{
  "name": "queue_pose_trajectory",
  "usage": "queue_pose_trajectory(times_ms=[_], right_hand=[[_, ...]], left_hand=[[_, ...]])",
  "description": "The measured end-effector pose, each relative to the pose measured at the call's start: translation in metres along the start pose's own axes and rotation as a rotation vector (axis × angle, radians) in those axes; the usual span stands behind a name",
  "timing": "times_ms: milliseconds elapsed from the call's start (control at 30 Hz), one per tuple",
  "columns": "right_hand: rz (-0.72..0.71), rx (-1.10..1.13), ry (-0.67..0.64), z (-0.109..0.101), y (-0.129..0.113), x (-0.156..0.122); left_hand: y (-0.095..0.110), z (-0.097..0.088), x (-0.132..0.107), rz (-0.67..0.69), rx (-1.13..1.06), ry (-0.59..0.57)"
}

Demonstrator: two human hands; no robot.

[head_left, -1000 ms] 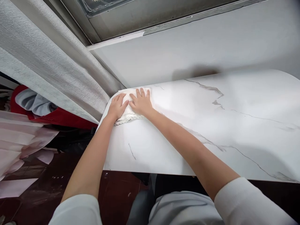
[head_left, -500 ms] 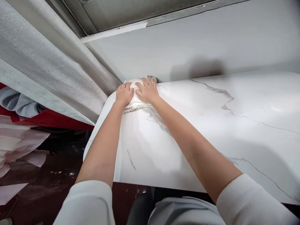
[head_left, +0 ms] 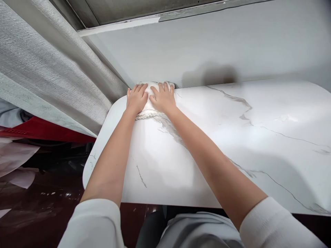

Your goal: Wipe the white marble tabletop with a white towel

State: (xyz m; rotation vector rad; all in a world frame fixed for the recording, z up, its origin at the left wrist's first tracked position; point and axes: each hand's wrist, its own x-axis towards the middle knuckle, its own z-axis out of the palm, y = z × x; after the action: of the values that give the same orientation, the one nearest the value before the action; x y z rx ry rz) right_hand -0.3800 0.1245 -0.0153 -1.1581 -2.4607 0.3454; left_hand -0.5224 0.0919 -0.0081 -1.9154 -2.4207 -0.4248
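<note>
A folded white cloth (head_left: pixel 148 109) with a ruffled near edge lies at the far left of the white marble-patterned table (head_left: pixel 160 165), close to the wall. My left hand (head_left: pixel 136 98) rests flat on the cloth's left side, its fingers stretched out. On the right side of the same cloth lies my right hand (head_left: pixel 163 98), palm down with fingers spread. Both arms reach straight forward across the tabletop. The hands cover much of the cloth, and its far edge shows only in part behind the fingertips.
A grey wall (head_left: pixel 144 51) borders the table's far side. Pale curtains (head_left: pixel 59 65) hang at the left. Below them are a red item (head_left: pixel 49 129) and sheer pinkish sheets (head_left: pixel 17 156) above a dark red glossy floor (head_left: pixel 41 210).
My left hand's fingers have spread and stretched further forward on the cloth. My right hand stays nearly in place. The view has shifted slightly, showing more of the table's right end.
</note>
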Motion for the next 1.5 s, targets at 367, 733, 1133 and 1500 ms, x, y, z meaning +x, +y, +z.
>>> queue_pose_trajectory(times_ms=[367, 733, 1133, 1500], right_hand=[[0.005, -0.004, -0.020, -0.019, -0.006, -0.073], [-0.227, 0.020, -0.022, -0.039, -0.043, -0.197], [-0.376, 0.035, -0.067, -0.055, -0.041, -0.234], [-0.192, 0.007, -0.065, -0.044, -0.009, -0.165]], left_hand=[[0.033, -0.012, -0.078, 0.017, -0.010, -0.030], [0.048, -0.034, -0.242, 0.023, 0.003, 0.058], [0.075, -0.034, -0.299, -0.041, 0.050, 0.142], [0.076, -0.029, -0.195, -0.012, 0.025, 0.013]])
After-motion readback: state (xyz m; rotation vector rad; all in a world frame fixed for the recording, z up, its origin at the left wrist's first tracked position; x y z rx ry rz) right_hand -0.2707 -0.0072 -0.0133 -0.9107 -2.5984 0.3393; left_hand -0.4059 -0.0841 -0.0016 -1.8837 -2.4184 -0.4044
